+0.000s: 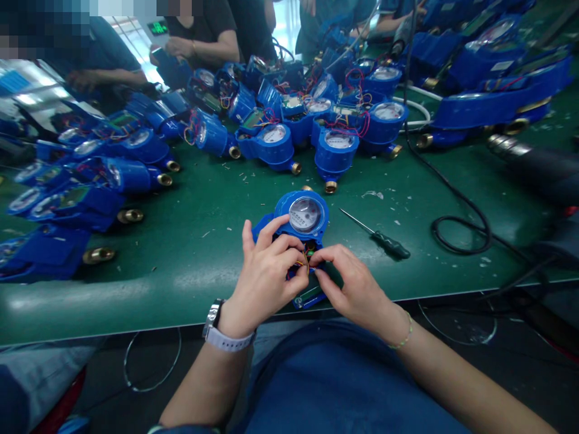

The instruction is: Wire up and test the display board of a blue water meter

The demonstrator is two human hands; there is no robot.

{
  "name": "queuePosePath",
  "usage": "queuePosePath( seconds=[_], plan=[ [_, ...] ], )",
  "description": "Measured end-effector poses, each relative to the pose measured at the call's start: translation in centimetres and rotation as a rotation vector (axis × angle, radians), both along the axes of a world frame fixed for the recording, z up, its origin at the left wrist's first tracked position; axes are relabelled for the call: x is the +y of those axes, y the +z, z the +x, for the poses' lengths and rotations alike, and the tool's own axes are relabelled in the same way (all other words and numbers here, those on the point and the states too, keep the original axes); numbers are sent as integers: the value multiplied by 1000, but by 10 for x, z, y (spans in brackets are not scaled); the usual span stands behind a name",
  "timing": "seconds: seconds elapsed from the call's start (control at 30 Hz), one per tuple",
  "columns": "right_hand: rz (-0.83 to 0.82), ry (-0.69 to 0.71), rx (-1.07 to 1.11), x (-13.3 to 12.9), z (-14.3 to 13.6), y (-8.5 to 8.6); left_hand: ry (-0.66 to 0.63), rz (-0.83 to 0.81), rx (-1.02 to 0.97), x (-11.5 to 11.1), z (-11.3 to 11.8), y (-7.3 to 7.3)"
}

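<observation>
At the near edge of the green table (217, 217), we are working over a blue meter (302, 216), its dial (309, 213) facing up. With our left hand (266, 271) we are pinching thin wires (306, 260) between thumb and forefinger, its other fingers spreading over the meter. With our right hand (357, 283) we are holding thumb and forefinger nearly together beside those wires; what is lying between them, we are not able to tell. To the right, a screwdriver (391, 244) is lying near a black cable (452, 196), and more blue meters (335, 150) are crowding the far side.
</observation>
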State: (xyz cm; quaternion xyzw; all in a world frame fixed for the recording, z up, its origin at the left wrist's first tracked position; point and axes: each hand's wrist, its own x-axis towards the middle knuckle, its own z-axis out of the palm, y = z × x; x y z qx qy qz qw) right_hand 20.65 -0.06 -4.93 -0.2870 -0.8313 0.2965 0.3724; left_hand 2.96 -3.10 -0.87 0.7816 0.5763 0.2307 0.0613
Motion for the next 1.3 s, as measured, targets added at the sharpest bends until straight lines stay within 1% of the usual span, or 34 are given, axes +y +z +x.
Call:
queuePosePath(
  seconds=[0.07, 0.17, 0.23, 0.37, 0.5, 0.67, 0.77, 0.97, 1.17, 1.23, 1.3],
  plan=[
    [4, -1, -3, -1, 1, 0, 1, 41, 27, 1, 0, -1],
    [-13, -6, -7, -2, 3, 2, 42, 131, 77, 1, -1, -2],
    [-28, -10, -14, -3, 5, 3, 63, 161, 96, 0, -3, -2],
    [-50, -14, -35, -2, 6, 5, 52, 141, 80, 0, -4, -3],
    [-90, -32, -65, -3, 5, 6, -9, 92, 59, 1, -5, -4],
    [-115, -47, -62, -4, 3, 7, -51, 53, 55, 1, -9, 0],
    [-116, -47, -55, -3, 1, 8, -64, 81, 99, 2, -9, 2],
    [-129, -48, -47, -1, 2, 9, -31, 195, 185, 4, -12, 2],
    [-223, -56, -41, 3, 9, 13, 28, 187, 168, 3, -24, 7],
    [-252, -43, -48, 4, 11, 15, -10, 168, 136, 3, -25, 10],
    [-283, -26, -58, 5, 12, 18, -114, 132, 125, 4, -22, 11]
  ],
)
